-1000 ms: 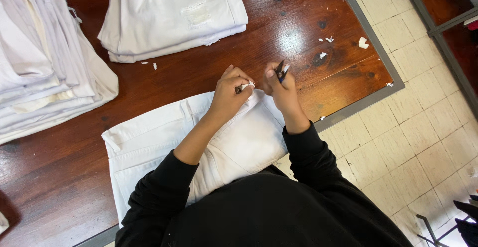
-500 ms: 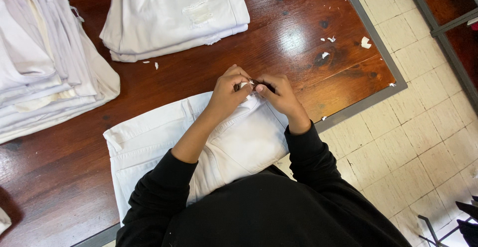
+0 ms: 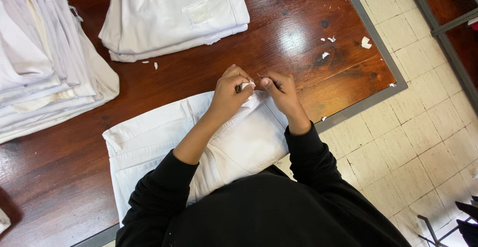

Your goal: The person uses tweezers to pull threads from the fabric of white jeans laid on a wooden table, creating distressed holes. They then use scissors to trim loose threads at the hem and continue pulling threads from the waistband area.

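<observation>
Head view: both hands meet at the twelve o'clock edge of the white garment (image 3: 234,147) on the wooden table (image 3: 279,43). Left hand (image 3: 230,91) pinches the fabric corner; right hand (image 3: 281,91) closes beside it, on what I cannot tell. Keeping the cloth taut would help.

This looks like a clothes workshop, a place where clothes get made or finished. A big dark wooden surface (image 3: 298,38) with a grey metal edge fills most of the view. At ten o'clock lies a tall stack of folded white clothes (image 3: 45,62). At twelve o'clock sits another folded white pile (image 3: 174,15). Little white cloth scraps (image 3: 366,42) dot the wood at two o'clock. The floor (image 3: 423,127) at three o'clock has plain pale tiles.
</observation>
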